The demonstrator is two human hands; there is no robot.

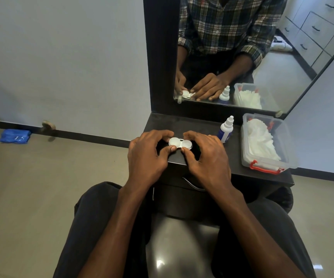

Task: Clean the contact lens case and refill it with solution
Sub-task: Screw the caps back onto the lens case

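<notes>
A white contact lens case (180,143) with two round caps lies near the front of the dark dresser top (240,167). My left hand (148,155) curls round its left cap, thumb and fingers pinching it. My right hand (204,155) holds the right cap the same way. A white solution bottle (226,129) with a blue label and a capped nozzle stands upright just right of my right hand.
A clear plastic box (282,155) with red latches holds white tissues at the right end of the top. A mirror (282,67) rises behind and shows my hands. A blue cloth (15,136) lies on the floor by the left wall.
</notes>
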